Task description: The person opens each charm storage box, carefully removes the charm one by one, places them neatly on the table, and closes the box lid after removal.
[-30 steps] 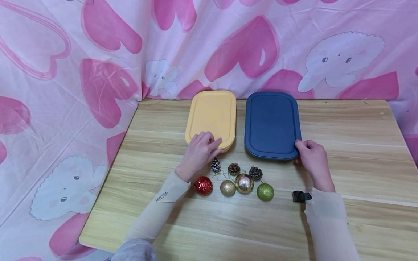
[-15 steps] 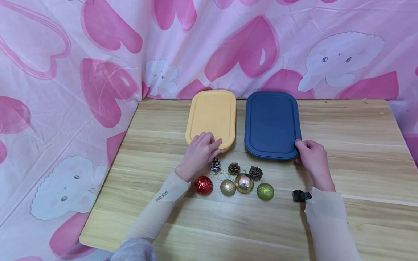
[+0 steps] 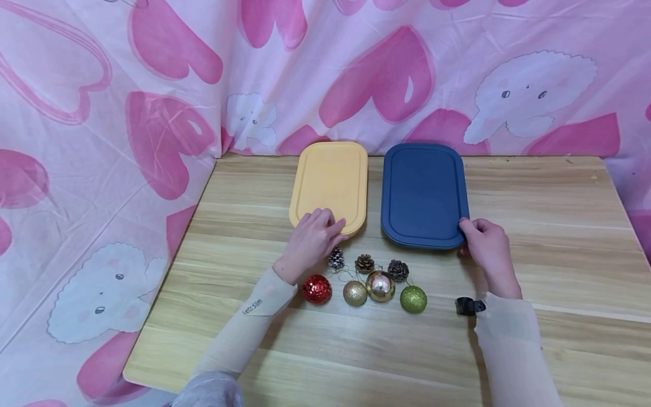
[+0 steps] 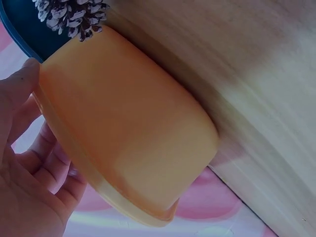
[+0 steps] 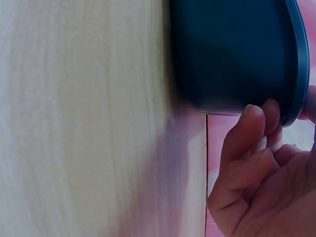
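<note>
A yellow rectangular box (image 3: 333,175) with its lid on stands at the table's back. My left hand (image 3: 311,240) pinches the lid's near edge, fingers over the top and thumb at the rim. To its right is a dark blue lidded box (image 3: 424,192). My right hand (image 3: 487,249) grips its near right corner, thumb on top; in the right wrist view the curled fingers (image 5: 244,133) show below the rim. Both lids sit level on their boxes, hiding the insides. In front lie a frosted pine cone (image 3: 336,257) and two brown pine cones (image 3: 364,263).
Nearer than the cones lie a red ball (image 3: 317,289), a glittery gold ball (image 3: 355,293), a shiny gold ball (image 3: 380,286) and a green ball (image 3: 413,298), with thin string loops. A pink heart-patterned cloth (image 3: 376,73) hangs right behind the wooden table (image 3: 559,226).
</note>
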Available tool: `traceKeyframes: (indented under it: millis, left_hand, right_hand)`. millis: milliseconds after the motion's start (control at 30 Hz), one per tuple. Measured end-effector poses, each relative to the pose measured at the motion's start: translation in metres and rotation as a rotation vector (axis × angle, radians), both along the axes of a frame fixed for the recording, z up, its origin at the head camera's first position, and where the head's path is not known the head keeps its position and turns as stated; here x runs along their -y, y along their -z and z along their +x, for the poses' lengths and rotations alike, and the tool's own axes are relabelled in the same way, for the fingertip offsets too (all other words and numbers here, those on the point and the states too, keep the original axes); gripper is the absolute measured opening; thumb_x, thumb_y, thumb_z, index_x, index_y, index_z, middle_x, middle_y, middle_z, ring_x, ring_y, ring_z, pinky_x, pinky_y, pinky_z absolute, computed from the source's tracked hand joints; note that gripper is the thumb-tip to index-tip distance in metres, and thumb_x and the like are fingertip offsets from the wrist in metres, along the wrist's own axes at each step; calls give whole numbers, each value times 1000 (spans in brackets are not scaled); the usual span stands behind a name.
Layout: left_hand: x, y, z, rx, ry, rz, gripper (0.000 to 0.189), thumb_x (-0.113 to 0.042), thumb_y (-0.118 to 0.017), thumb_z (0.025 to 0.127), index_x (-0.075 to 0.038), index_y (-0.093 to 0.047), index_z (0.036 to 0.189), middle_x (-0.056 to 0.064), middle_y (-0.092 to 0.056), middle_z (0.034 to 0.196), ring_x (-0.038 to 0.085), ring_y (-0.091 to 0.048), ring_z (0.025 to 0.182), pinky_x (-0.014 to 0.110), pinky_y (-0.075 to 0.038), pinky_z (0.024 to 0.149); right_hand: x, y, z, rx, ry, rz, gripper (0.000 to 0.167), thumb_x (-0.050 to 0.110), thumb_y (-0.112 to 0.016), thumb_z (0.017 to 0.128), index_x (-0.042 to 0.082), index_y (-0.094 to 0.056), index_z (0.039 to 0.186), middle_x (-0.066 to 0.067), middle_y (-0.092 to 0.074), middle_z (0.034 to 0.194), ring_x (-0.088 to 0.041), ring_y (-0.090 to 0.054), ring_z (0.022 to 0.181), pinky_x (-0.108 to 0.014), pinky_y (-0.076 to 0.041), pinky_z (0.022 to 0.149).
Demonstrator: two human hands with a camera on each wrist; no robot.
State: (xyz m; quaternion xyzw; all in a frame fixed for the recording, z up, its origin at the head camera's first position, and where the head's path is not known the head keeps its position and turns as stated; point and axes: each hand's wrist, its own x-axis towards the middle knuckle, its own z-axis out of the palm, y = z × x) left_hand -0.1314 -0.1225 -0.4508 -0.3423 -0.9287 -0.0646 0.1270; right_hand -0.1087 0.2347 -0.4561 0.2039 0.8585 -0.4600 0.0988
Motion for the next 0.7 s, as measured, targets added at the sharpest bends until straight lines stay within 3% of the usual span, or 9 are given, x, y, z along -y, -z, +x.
traceKeyframes:
  millis: [700]
  left_hand:
    - [1,0,0,12,-10,16,37,-35,-66,90,-12,-69,119,1,-56,88,17,-50,80,27,-42,68]
  right_hand:
    - [-2,1,0,36,-13,-4,56,53,-38,96,3,-61,101,4,-57,72,-12,-60,67,-24,-46,62]
